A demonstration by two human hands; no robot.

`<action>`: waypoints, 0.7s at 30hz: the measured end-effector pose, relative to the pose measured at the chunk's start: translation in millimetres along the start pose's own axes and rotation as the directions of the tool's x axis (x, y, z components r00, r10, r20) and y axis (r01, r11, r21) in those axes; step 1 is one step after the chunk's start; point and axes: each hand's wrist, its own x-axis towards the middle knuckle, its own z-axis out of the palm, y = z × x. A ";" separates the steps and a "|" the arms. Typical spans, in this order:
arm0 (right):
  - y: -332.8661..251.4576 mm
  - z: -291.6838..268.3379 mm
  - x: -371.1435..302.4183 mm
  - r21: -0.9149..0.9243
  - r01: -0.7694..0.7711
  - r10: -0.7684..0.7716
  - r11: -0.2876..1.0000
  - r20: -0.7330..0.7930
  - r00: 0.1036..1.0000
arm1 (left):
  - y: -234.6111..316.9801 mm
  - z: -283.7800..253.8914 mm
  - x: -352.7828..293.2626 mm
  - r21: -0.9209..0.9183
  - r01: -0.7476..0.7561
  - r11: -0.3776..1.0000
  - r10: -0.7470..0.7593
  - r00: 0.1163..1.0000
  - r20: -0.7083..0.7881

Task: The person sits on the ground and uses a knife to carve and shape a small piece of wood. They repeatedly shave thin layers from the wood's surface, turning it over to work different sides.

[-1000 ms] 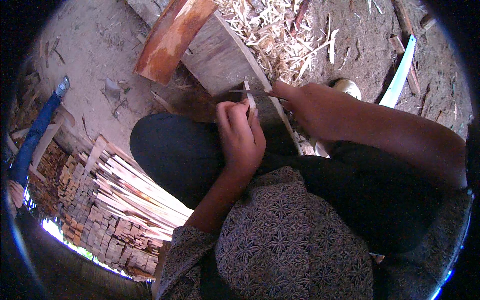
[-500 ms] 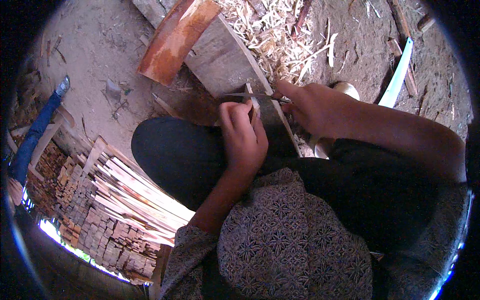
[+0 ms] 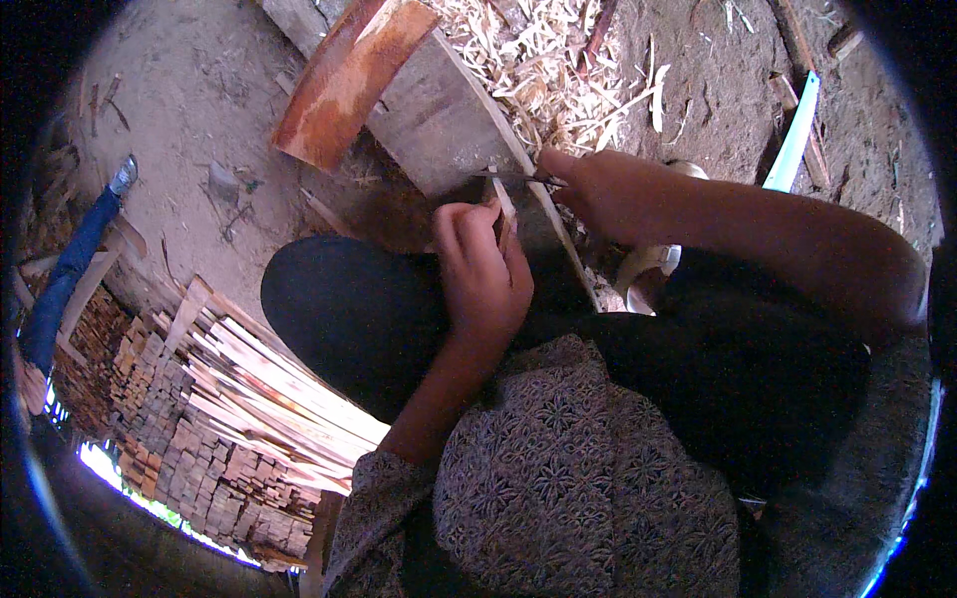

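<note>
My left hand [image 3: 484, 267] is closed around a short pale wooden stick [image 3: 504, 204], held upright above my lap. The stick's upper end pokes out past the fingers. In my right hand [image 3: 610, 195] is a knife [image 3: 513, 177], its handle mostly hidden by the closed fingers. The thin dark blade points left and lies across the stick's upper end; whether it touches the wood I cannot tell. Under both hands a grey plank [image 3: 439, 125] slopes away to the far left.
A curved reddish-brown wood piece [image 3: 349, 85] lies across the plank. Curly shavings [image 3: 558, 80] cover the ground beyond. A pale blue saw-like blade [image 3: 795, 135] lies at right. Long wood strips [image 3: 269, 389] and stacked blocks [image 3: 214, 468] fill the left, near another person's jeans-clad leg [image 3: 70, 264].
My right hand has moved up and slightly left, bringing the knife blade higher, to the stick's upper end. My left hand and the stick have stayed nearly still.
</note>
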 end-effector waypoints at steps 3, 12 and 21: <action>-19.7 -9.6 -20.6 0.011 -0.083 0.083 0.996 0.006 0.997 | 2.1 1.9 2.8 0.005 -0.028 1.000 0.028 1.000 -0.012; 7.9 -3.5 34.5 -0.200 0.043 -0.037 0.979 0.036 0.999 | 3.1 -0.6 4.5 0.034 0.009 0.999 -0.009 1.000 0.008; -15.2 -12.9 -14.2 0.002 0.063 -0.063 0.998 0.010 0.998 | 2.6 2.7 2.4 -0.014 -0.003 1.000 0.003 1.000 -0.018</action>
